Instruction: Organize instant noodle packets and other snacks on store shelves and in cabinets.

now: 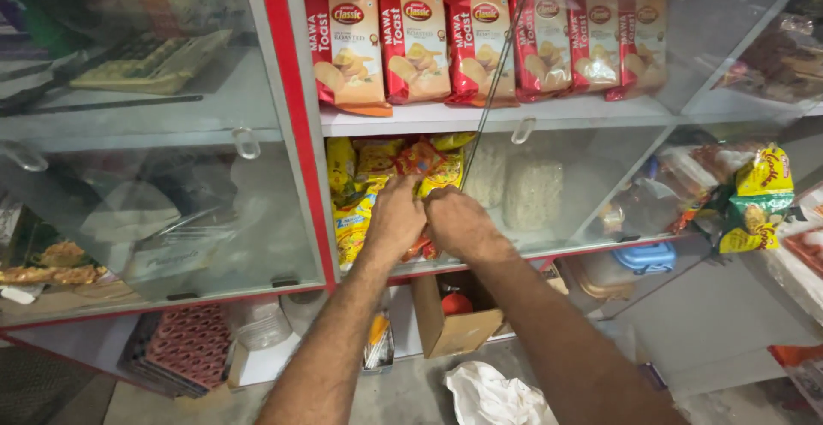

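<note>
Behind the glass front of a shop display cabinet, on its middle shelf [600, 241]: both hands reaching in side by side, knuckles touching or nearly so. Left hand [394, 219] raised against a stack of yellow noodle packets [356, 210], fingers curled together at the top edge of a yellow-and-orange packet [420, 161] leaning at the front of the stack; grip apparently pinched on that packet, though fingertips hidden from view. Right hand [459, 223] just beside, fingers folded down toward the shelf edge over red-and-yellow packets [417, 249] below; whether clamped on one or merely resting, impossible to tell. To the right on the same shelf, pale round noodle cakes in clear wrap [531, 189], standing apart from the hands. On the shelf above, a row of red-and-cream toast packets [411, 43], upright and touching one another. Red cabinet frame [296, 125] dividing this bay from the left bay, with a calculator [150, 60] on its upper glass shelf. Below, on the floor, an open cardboard box [454, 326] holding a red round object, a white crumpled cloth [493, 395] near it, and a red egg tray [193, 343] further left. Right of the cabinet, hanging yellow-and-green snack bags [759, 198].
</note>
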